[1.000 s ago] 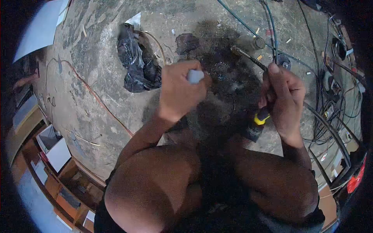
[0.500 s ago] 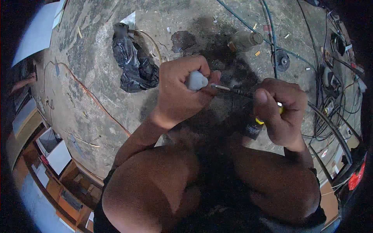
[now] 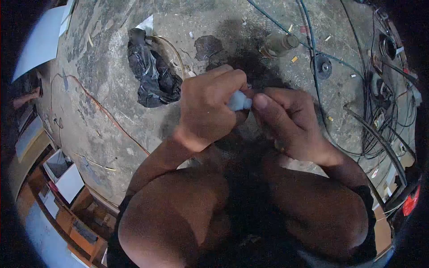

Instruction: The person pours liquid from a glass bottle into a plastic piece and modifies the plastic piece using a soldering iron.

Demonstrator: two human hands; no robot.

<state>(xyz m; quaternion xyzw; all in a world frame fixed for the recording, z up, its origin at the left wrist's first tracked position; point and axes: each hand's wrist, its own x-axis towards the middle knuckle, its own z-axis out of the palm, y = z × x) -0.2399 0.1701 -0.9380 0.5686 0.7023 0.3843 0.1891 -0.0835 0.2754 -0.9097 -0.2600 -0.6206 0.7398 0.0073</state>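
Note:
A small pale bottle [image 3: 238, 101] sits in the fist of my left hand [image 3: 208, 107], its narrow end pointing right. My right hand [image 3: 290, 120] is closed right beside that end, thumb and fingers pressed together at the tip. What my right fingers grip is hidden behind them; the thin dark tool seen earlier does not show now. Both hands are above the dark stained floor, between and beyond the knees.
A crumpled black plastic bag [image 3: 154, 78] lies left of my hands. Beyond them are a glass jar [image 3: 280, 45], a dark disc [image 3: 321, 67] and a blue-green hose [image 3: 313, 44]. Tangled black cables [image 3: 380, 111] lie right. A wooden drawer unit [image 3: 85, 210] stands lower left.
My right hand has moved left to meet the bottle's tip, and the thin tool with its yellow-marked handle has gone out of sight. My left hand has turned the bottle's end rightward.

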